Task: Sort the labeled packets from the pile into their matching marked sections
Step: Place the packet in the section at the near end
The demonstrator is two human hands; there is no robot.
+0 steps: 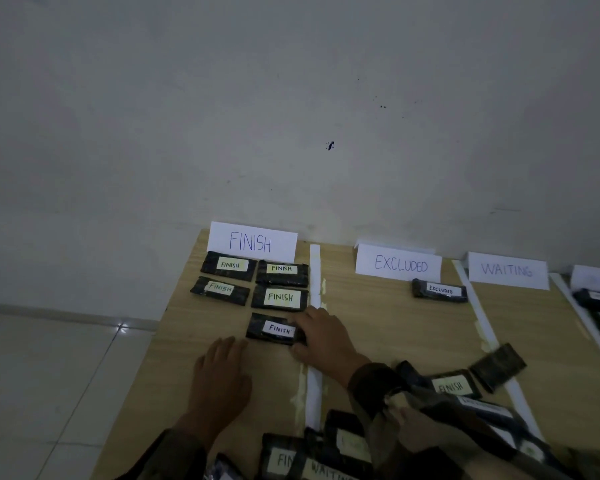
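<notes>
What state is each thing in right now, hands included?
nearest FINISH packet, flat in FINISH section, label up
right hand, gripping nearest FINISH packet's right end
left hand, open, flat on the table
four other FINISH packets, sorted, labels up
EXCLUDED packet, in its section, label up
pile, overlapping, unsorted
dark packet, label hidden, across a white divider strip

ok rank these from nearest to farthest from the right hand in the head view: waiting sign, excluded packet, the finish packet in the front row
1. front FINISH packet: held by the right hand, on its left.
2. EXCLUDED packet: beyond it, to the right.
3. WAITING sign: farther right, at the wall.
</notes>
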